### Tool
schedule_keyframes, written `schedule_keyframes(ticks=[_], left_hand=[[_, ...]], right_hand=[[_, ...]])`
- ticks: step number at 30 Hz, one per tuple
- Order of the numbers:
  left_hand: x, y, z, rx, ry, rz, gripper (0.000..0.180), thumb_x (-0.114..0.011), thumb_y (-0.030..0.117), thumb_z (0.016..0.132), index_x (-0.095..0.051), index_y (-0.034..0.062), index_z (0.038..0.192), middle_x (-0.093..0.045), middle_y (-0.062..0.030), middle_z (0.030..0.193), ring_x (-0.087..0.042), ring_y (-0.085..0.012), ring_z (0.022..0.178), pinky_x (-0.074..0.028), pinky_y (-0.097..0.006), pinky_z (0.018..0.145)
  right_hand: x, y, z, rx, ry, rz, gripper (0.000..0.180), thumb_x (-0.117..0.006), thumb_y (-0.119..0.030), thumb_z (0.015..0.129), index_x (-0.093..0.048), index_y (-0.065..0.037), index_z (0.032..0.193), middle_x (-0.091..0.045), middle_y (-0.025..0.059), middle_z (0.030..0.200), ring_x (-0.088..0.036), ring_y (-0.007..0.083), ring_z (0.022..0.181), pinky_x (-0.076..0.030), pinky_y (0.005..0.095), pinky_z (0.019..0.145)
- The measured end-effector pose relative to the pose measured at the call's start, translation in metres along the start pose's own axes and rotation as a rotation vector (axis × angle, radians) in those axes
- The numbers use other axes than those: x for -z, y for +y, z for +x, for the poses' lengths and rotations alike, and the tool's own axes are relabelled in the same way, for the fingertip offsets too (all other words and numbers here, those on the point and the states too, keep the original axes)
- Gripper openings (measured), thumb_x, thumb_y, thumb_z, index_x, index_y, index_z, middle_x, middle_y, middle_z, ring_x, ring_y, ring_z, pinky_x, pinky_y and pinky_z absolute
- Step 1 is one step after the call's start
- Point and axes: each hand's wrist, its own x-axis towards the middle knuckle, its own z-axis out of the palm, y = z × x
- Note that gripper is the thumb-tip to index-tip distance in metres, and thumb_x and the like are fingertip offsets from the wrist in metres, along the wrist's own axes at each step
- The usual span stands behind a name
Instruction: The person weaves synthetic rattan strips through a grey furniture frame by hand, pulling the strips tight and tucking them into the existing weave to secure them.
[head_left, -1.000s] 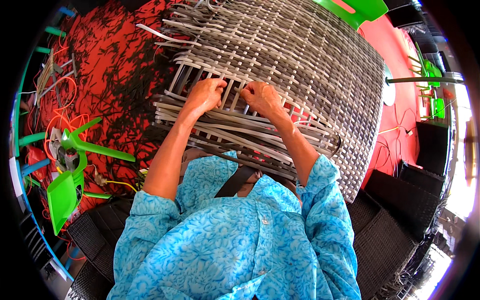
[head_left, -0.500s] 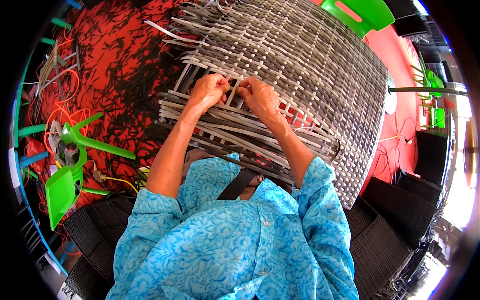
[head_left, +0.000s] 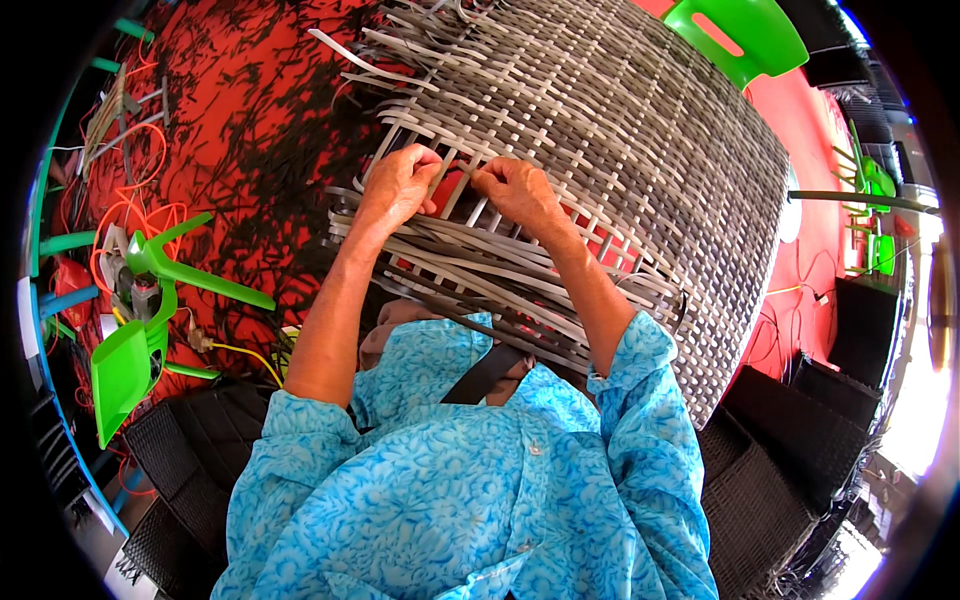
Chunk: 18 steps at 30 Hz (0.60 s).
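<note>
In front of me lies a large woven panel (head_left: 600,120) of grey and brown flat strips, finely woven on its far and right parts. Nearer me its weave opens into a gap crossed by pale upright strips. Over this gap my left hand (head_left: 402,185) is closed in a pinch on a flat weaving strip (head_left: 457,166). A short way to the right, my right hand (head_left: 520,195) pinches the same strip, its fingers curled. The fingertips partly hide the strip. A bundle of loose long strips (head_left: 480,255) lies across the panel between my wrists and my body.
Dark strip offcuts (head_left: 270,170) litter the red floor (head_left: 220,55) at left. A green chair (head_left: 125,385) and an orange cord (head_left: 125,205) are at left. Another green chair (head_left: 745,40) stands beyond the panel. Dark woven furniture (head_left: 780,480) is at lower right.
The whole view has shifted slightly, so the panel sits a little farther right. My hands have drawn slightly apart, and more of the strip shows between them.
</note>
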Motion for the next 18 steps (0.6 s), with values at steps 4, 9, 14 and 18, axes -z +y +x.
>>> schedule_keyframes(ticks=[4,9,14,18], left_hand=[[0.006,-0.003,0.005,0.058,-0.045,0.064,0.023,-0.049,0.011,0.088,-0.060,-0.0020,0.103,-0.063,-0.0100,0.075,-0.062,-0.0186,0.048,-0.049,-0.029,0.049],[0.002,0.002,0.022,0.056,-0.178,0.293,0.032,-0.044,0.005,0.087,-0.057,0.0008,0.116,-0.066,-0.0157,0.087,-0.063,-0.0225,0.052,-0.051,-0.033,0.062],[0.000,-0.018,0.040,-0.111,-0.174,0.392,0.031,-0.048,0.008,0.086,-0.058,0.0009,0.115,-0.063,-0.0141,0.079,-0.061,-0.0197,0.051,-0.049,-0.032,0.057],[0.007,-0.009,0.039,0.065,-0.213,0.210,0.021,-0.053,0.011,0.086,-0.062,0.0001,0.100,-0.059,-0.0088,0.067,-0.058,-0.0151,0.047,-0.046,-0.027,0.045]], right_hand=[[0.000,-0.021,0.009,-0.050,-0.088,-0.251,0.027,-0.054,-0.031,0.079,-0.069,-0.013,0.091,-0.067,0.0143,0.083,-0.064,0.0324,0.081,-0.050,0.0408,0.072],[-0.011,-0.020,0.029,-0.040,-0.091,-0.490,0.025,-0.054,-0.028,0.078,-0.069,-0.011,0.089,-0.066,0.0165,0.084,-0.064,0.0347,0.082,-0.051,0.0418,0.072],[-0.018,-0.024,0.035,0.046,-0.040,-0.516,0.023,-0.054,-0.028,0.080,-0.069,-0.012,0.089,-0.066,0.0165,0.082,-0.063,0.0354,0.081,-0.050,0.0430,0.071],[-0.019,-0.017,0.034,0.065,-0.015,-0.401,0.023,-0.056,-0.031,0.081,-0.068,-0.013,0.089,-0.066,0.0156,0.080,-0.064,0.0320,0.078,-0.050,0.0411,0.070]])
